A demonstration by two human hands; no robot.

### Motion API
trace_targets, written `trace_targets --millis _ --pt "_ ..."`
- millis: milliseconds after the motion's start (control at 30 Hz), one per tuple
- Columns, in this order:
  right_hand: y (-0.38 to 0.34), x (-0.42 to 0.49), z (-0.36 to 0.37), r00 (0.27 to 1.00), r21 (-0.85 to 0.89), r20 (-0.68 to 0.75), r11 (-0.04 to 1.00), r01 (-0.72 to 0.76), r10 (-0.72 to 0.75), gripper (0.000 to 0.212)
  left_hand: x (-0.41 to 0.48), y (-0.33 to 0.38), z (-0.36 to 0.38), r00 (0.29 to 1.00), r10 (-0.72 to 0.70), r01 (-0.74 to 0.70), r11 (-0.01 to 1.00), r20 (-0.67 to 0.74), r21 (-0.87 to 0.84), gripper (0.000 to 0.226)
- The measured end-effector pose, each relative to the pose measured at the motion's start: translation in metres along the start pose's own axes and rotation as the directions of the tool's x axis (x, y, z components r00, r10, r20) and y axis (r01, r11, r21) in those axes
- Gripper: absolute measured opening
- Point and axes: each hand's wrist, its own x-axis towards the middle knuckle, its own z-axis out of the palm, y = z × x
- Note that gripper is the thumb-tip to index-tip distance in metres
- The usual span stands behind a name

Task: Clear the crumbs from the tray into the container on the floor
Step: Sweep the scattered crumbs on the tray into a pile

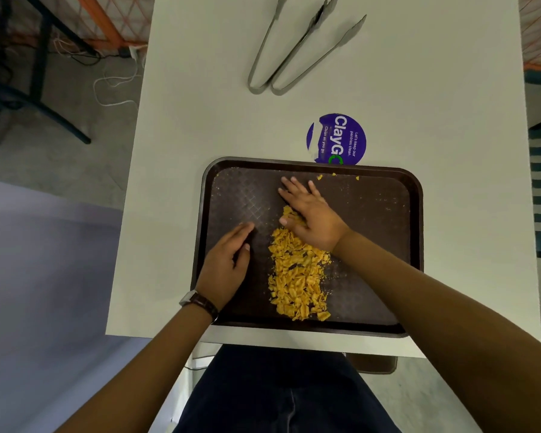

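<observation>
On tray [384, 214] — right hand [313, 217] flat on crumbs [299, 276].

Bare forearms, no sleeves in view. Left wrist: wristwatch [199, 303], dark brown leather strap, silver-toned case. Dark navy trousers [281, 392], centre seam visible. Left hand [228, 264] and right hand [310, 214] bare, no rings seen.

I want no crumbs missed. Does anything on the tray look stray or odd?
Yes. A few stray crumbs lie along the tray's far rim, apart from the main pile between the left hand and right hand.
</observation>
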Motion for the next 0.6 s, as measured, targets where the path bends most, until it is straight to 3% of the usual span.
trace_targets --millis 133,233,400,500,600 --pt "-0.019 -0.029 0.012 0.999 0.223 0.043 0.975 0.014 -0.024 0.063 0.003 0.003 0.001 1.000 0.002 -0.002 1.000 0.004 -0.012 0.044" --pt "-0.020 -0.049 0.009 0.991 0.319 -0.108 0.947 -0.040 0.079 0.064 0.003 0.007 0.001 1.000 0.005 -0.006 0.999 -0.004 -0.042 0.044" --pt "0.014 -0.059 -0.004 0.845 0.204 -0.375 0.923 -0.327 0.382 0.065 0.003 0.004 0.001 1.000 0.004 -0.004 0.999 -0.004 -0.041 0.045" --pt "0.024 -0.056 -0.004 0.760 0.197 -0.395 0.856 -0.478 0.516 0.067 0.002 0.000 0.001 1.000 -0.014 0.014 1.000 -0.017 0.000 0.044" --pt "0.021 -0.045 0.000 0.755 0.152 -0.399 0.850 -0.505 0.520 0.067 0.002 -0.004 0.000 0.999 -0.035 0.036 0.999 -0.012 0.039 0.044"
